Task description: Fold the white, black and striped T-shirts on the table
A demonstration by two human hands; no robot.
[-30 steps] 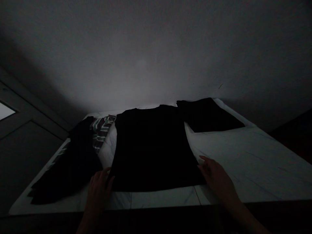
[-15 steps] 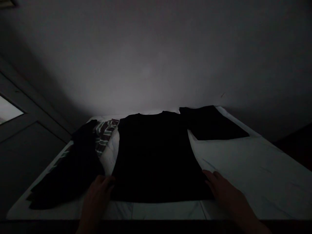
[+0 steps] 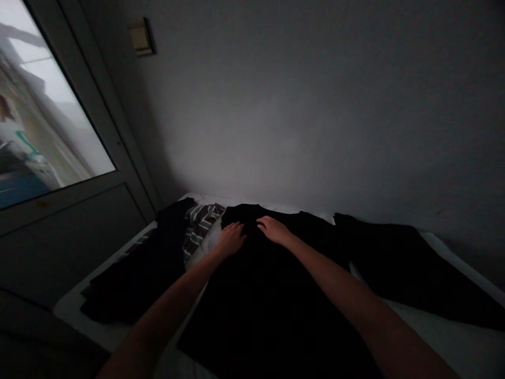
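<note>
A black shirt (image 3: 276, 300) lies spread flat on the white marbled tabletop (image 3: 445, 326), its neckline toward the wall. Near its upper left part, my left hand (image 3: 232, 238) rests with fingers stretched forward on the cloth. My right hand (image 3: 273, 229) is a little to the right, also over the upper part of the shirt below the neckline, its fingers extended and slightly bent. Neither hand has a visible grip on the fabric. The dim light hides folds and seams in the black cloth.
Dark clothing (image 3: 145, 279) lies at the left over a striped garment (image 3: 199, 226). A folded black garment (image 3: 410, 263) lies at the right. Behind the table rises a grey wall (image 3: 300, 105) with a switch (image 3: 141, 37). A door (image 3: 98, 205) with a glass pane stands at left.
Both hands have left the shirt's lower side edges and reached forward to its upper part. The view has turned up and left, showing more of the door and wall.
</note>
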